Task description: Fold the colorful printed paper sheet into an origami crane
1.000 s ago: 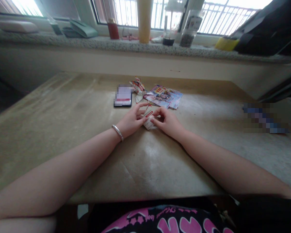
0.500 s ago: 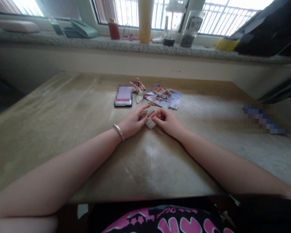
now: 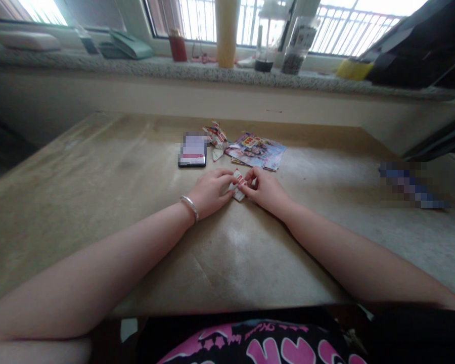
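A small piece of white paper with red print, apparently folded, lies between my hands at the middle of the table. My left hand, with a silver bangle at the wrist, has its fingers curled over the paper's left edge. From the other side, my right hand pinches the paper between thumb and fingers. Just beyond them lie a folded paper shape with red and white print and a stack of colourful printed sheets.
A phone lies left of the paper shape. Toward the table's right edge is a blurred bluish item. Along the windowsill stand a red bottle, a tall yellow cylinder, clear containers and a dark bag.
The paper between my hands looks narrower, its left part now covered or folded over. My left hand has shifted slightly right and its fingers have drawn in; my right hand is nearly still.
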`<state>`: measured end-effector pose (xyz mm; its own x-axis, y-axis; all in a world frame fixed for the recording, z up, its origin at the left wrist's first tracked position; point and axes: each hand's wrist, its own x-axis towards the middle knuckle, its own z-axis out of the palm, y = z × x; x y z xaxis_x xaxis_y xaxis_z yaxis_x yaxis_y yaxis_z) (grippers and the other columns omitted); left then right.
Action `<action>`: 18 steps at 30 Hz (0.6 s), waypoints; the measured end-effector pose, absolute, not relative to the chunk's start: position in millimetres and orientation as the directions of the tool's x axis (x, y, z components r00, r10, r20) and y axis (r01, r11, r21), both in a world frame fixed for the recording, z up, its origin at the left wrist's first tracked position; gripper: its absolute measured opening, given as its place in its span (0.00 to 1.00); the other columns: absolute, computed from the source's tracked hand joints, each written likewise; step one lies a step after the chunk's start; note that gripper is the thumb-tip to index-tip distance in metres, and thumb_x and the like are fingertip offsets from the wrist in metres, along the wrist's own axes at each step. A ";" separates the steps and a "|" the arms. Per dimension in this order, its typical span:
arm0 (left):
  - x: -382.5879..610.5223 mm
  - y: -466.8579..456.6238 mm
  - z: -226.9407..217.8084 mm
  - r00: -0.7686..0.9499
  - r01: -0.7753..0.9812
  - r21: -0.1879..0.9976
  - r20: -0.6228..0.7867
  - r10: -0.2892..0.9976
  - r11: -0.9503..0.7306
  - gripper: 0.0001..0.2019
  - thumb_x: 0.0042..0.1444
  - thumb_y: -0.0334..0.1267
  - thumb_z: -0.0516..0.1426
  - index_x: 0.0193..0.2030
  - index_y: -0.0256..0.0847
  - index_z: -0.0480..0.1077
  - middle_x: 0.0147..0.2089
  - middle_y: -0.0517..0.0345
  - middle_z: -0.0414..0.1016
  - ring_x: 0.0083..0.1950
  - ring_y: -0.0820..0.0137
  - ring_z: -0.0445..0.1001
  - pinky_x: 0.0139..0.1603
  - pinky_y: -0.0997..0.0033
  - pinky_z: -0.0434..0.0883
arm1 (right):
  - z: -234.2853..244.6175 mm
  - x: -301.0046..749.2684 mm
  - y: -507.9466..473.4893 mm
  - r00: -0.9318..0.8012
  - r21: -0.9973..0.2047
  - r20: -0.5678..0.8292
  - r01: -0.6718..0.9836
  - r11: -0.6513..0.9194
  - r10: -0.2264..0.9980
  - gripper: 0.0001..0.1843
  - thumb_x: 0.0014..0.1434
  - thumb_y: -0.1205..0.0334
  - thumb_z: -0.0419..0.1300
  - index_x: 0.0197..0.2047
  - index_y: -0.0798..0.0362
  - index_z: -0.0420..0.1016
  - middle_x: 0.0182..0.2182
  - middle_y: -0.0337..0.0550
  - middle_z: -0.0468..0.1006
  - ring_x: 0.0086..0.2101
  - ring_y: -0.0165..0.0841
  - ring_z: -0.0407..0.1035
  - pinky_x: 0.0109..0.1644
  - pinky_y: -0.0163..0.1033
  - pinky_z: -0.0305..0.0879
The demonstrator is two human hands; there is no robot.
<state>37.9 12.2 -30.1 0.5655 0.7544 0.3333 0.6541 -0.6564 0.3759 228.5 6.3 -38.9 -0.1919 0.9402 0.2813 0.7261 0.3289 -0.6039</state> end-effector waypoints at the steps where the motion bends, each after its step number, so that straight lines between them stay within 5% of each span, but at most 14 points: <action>1: 37.9 11.8 -30.1 0.575 0.650 0.366 0.337 0.746 -0.666 0.12 0.57 0.36 0.57 0.48 0.40 0.73 0.55 0.50 0.71 0.57 0.62 0.70 0.59 0.59 0.68 | -39.0 228.8 6.5 -0.206 -0.586 0.291 0.733 0.345 0.934 0.09 0.53 0.55 0.61 0.33 0.52 0.68 0.28 0.37 0.73 0.27 0.29 0.64 0.30 0.34 0.56; 18: 35.2 12.1 -29.3 0.658 0.635 0.252 0.318 0.682 -0.730 0.12 0.58 0.36 0.56 0.48 0.40 0.74 0.54 0.50 0.74 0.54 0.61 0.72 0.57 0.58 0.69 | -34.1 234.2 6.5 -0.346 -0.465 0.270 0.770 0.437 0.898 0.17 0.45 0.52 0.68 0.37 0.52 0.75 0.34 0.42 0.77 0.35 0.35 0.68 0.38 0.38 0.62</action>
<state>35.2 12.1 -29.3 0.6579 0.6825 0.3183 0.6353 -0.7300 0.2521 234.2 6.5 -34.1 -0.3463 0.8984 0.2701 0.7701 0.4366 -0.4651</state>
